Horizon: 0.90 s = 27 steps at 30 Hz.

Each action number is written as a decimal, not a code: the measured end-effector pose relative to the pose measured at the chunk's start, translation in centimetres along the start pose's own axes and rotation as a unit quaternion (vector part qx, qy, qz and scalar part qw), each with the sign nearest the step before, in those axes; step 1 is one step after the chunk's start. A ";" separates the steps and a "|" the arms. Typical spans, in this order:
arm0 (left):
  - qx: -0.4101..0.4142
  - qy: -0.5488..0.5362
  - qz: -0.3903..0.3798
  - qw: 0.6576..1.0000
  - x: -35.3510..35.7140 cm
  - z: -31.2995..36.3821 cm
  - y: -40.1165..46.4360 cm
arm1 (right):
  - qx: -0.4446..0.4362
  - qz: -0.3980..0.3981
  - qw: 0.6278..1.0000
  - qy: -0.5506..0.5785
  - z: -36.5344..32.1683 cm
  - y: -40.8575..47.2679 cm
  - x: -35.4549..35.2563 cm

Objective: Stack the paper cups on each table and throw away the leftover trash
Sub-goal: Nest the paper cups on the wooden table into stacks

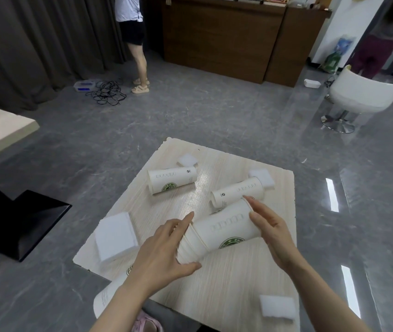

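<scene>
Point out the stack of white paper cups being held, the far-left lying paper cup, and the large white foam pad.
stack of white paper cups (224, 230), head view, outer cup's side
far-left lying paper cup (172, 179), head view, side wall
large white foam pad (115, 236), head view, top face

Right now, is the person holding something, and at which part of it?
Yes, a stack of paper cups lying sideways above the table. The left hand grips its nested end; the right hand holds the other end.
</scene>
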<state>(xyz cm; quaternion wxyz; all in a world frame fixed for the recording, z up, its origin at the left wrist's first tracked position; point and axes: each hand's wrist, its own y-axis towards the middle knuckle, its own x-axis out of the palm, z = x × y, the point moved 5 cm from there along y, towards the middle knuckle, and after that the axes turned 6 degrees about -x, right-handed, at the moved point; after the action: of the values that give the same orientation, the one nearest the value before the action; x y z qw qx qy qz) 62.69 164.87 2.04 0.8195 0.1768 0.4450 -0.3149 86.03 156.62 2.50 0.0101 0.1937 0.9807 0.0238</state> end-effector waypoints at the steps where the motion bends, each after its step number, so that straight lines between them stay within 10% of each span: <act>1: 0.002 0.004 -0.002 1.000 0.1 0.1 0.0 | 0.003 -0.009 1.000 0.001 0.1 0.0 0.6; 22: 0.010 -0.024 -0.016 1.000 -0.3 -1.2 2.1 | 0.080 -0.147 0.986 0.009 2.9 1.1 8.9; 27: -0.008 -0.041 -0.010 0.999 -1.2 -2.6 3.6 | 0.065 0.040 0.997 -0.026 3.5 6.9 3.8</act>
<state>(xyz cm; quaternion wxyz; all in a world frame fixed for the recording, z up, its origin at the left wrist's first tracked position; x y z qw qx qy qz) 63.00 169.42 1.62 0.8353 0.1524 0.4154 -0.3264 85.26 164.54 -0.65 0.0222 0.2339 0.9710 -0.0447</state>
